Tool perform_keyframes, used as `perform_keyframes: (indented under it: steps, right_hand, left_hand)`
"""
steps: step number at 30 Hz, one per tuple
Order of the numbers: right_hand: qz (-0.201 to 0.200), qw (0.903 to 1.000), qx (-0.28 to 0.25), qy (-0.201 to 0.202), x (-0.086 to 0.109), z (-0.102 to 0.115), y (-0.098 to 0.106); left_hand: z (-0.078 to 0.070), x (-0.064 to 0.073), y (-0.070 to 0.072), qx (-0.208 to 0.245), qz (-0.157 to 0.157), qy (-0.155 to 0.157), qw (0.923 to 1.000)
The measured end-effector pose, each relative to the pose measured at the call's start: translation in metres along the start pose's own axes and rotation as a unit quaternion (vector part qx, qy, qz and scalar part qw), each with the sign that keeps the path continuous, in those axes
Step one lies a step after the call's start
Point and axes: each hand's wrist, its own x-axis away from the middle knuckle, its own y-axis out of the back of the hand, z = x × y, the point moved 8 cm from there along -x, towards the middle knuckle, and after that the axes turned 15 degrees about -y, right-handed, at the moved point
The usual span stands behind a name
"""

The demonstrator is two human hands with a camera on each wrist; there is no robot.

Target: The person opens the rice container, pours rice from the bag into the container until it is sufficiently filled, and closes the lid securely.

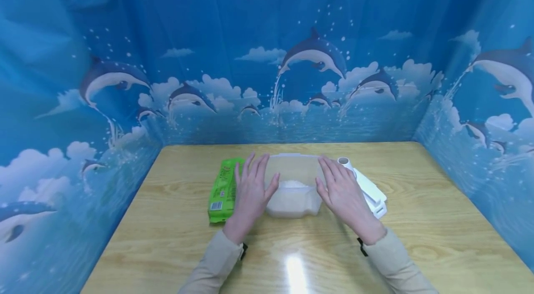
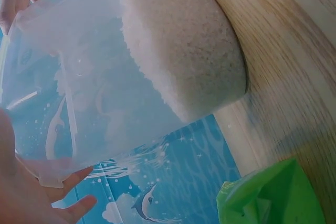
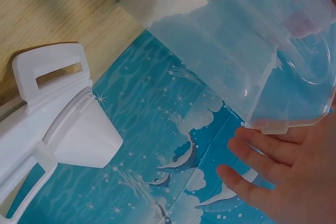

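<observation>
A clear plastic container (image 1: 290,206) stands upright on the table between my two hands. White rice (image 2: 184,40) fills its lower part, and the upper part is see-through. My left hand (image 1: 253,192) is at the container's left upper rim, its fingers nearly straight and spread. On the opposite side my right hand (image 1: 345,194) lies along the right upper rim with extended fingers. The right wrist view shows fingertips (image 3: 247,135) right by a small tab on the rim. My right thumb is hidden in that view.
Left of the container lies a green plastic packet (image 1: 225,192) with a barcode label. To the right is a white plastic piece (image 1: 371,190) with slotted handles and a tapered end. Behind the wooden table (image 1: 167,243) hangs a blue dolphin-print curtain (image 1: 233,20).
</observation>
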Motion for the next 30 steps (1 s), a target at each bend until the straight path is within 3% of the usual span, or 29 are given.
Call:
perform_keyframes:
  steps: [4,13,15,18,24,26,30]
  right_hand:
    - [0.005,0.9999,-0.004,-0.009,-0.001,-0.002,-0.001]
    - [0.066,0.9965,-0.03,-0.043,-0.004,-0.01,-0.001]
    - [0.053,0.9969,-0.044,-0.038,-0.005,-0.014,0.004]
    - [0.003,0.9983,-0.055,-0.022,-0.008,-0.022,0.014]
    - [-0.085,0.9945,-0.047,-0.039,-0.009,-0.056,0.022]
    - [-0.084,0.9948,-0.027,-0.049,-0.006,-0.068,0.018]
    - [-0.037,0.9965,0.031,-0.068,0.003,-0.09,0.003]
  left_hand:
    - [-0.001,-0.001,0.0,0.001,0.006,0.005,1.0]
    - [0.0,0.0,0.002,0.005,0.01,0.012,0.9999]
    - [-0.001,0.001,0.001,0.003,0.007,0.01,0.9999]
    - [-0.001,0.002,0.001,0.002,0.005,0.009,0.9999]
    - [-0.001,0.004,-0.002,0.006,0.007,0.011,0.9999]
    - [-0.001,0.004,-0.002,0.01,0.004,0.009,0.9999]
    - [-0.001,0.003,-0.001,0.022,0.005,0.01,0.9997]
